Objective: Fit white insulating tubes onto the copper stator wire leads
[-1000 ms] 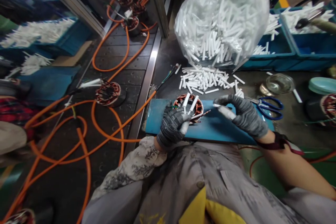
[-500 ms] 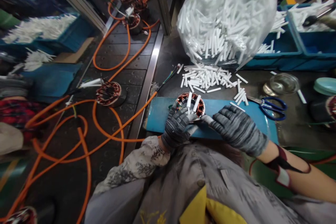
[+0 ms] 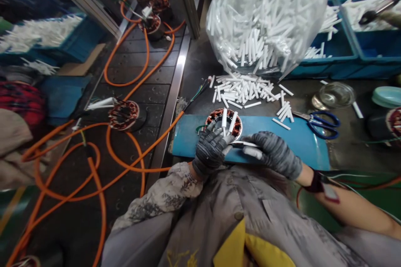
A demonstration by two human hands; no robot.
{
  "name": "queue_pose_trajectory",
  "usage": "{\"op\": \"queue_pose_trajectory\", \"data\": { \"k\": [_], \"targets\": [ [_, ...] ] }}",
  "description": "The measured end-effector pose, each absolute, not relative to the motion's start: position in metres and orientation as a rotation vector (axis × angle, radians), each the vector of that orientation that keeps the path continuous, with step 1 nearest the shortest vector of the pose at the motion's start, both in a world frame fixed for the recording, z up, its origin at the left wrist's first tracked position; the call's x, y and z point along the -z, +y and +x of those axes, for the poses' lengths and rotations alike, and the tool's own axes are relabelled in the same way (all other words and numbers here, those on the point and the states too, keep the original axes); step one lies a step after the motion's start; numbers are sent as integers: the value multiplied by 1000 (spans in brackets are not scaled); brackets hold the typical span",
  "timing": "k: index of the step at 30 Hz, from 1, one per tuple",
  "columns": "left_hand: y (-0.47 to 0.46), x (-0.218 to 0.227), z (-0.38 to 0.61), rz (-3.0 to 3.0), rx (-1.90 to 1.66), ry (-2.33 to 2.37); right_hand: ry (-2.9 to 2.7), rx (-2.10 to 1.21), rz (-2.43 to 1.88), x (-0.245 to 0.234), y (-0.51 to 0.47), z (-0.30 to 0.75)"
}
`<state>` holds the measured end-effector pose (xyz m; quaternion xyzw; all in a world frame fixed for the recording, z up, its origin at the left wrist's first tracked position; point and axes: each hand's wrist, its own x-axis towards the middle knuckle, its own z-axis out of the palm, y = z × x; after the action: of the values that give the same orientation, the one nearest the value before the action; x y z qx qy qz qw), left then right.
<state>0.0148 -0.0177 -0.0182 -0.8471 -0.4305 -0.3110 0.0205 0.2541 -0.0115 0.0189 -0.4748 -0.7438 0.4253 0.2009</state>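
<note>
A motor stator (image 3: 237, 127) with copper windings lies on a blue mat (image 3: 300, 146). Two white tubes (image 3: 224, 117) stick up from its near side. My left hand (image 3: 209, 148), in a grey striped glove, curls its fingers over the stator's near left edge. Just right of the stator is my gloved right hand (image 3: 275, 153), its thumb and fingers pinching a thin white tube (image 3: 247, 144) that points left towards the left hand. A dark line runs along this tube; whether it is a wire I cannot tell.
Loose white tubes (image 3: 244, 89) lie behind the mat, below a full clear plastic bag (image 3: 266, 21). Blue scissors (image 3: 324, 124), a glass bowl (image 3: 338, 95) and blue bins (image 3: 332, 64) are at right. Left, a conveyor (image 3: 156, 102) carries stators and orange cables (image 3: 134, 167); a co-worker's sleeve (image 3: 20, 104) shows.
My right hand has gone from fingers stretched out to a pinch on a thin white tube beside the stator. My left hand stays at the stator. The view has shifted slightly.
</note>
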Motion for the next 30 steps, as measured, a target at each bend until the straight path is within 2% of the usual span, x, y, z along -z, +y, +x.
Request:
{"op": "queue_pose_trajectory", "data": {
  "k": [2, 3, 7, 10, 12, 15, 17, 20, 22, 26, 30],
  "targets": [
    [-18, 20, 15, -2653, 918, -1401, -2165, -1003, -1372, -25, -12, 253],
    [-19, 20, 15, -2648, 919, -1413, -2145, -1100, -1366, -26, -10, 252],
    [-19, 24, 15, -2638, 924, -1401, -1640, -1973, -1269, -26, -2, 240],
    [-20, 27, 12, -2703, 850, -1410, -1397, -2197, -1273, -22, 3, 229],
    [-19, 27, 9, -2742, 832, -1407, -1465, -2181, -1275, -21, 4, 225],
    [-17, 23, 6, -2742, 833, -1380, -1725, -1966, -1303, -24, 1, 226],
    [-14, 19, 5, -2750, 826, -1337, -1903, -1707, -1325, -26, -3, 229],
    [-12, 13, 5, -2754, 867, -1267, -2192, -1104, -1406, -26, -10, 235],
    [-11, 11, 6, -2712, 909, -1253, -2248, -936, -1420, -23, -11, 234],
    [-11, 10, 6, -2737, 853, -1260, -2080, -1379, -1325, -14, -8, 223],
    [-8, 9, 6, -2770, 733, -1234, -1669, -1840, -1330, -10, -9, 223]
  ]
}}
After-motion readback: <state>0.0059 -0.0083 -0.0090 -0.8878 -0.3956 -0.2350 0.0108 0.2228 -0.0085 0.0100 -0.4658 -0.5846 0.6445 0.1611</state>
